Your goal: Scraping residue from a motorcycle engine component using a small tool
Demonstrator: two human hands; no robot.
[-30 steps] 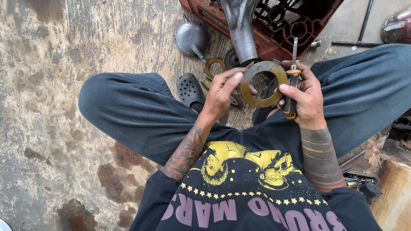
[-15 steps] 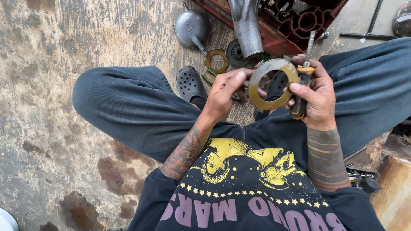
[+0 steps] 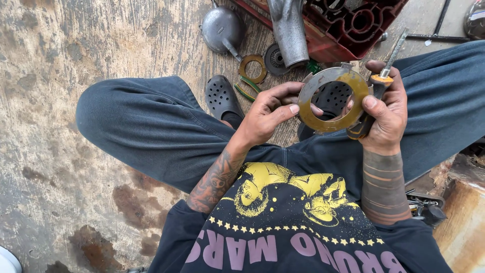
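Inspection appears to be the step in hand: a flat metal ring (image 3: 331, 98) (rust-yellowed) is held up above the lap, pinched at its edge by the left hand (image 3: 268, 114) and clamped, together with a screwdriver (image 3: 376, 93), in the right hand (image 3: 386, 114). Before any next move, one hand would likely need to be freed.

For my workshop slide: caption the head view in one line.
Seated on a stained floor, left hand and right hand hold a flat metal ring; the right also grips a screwdriver.
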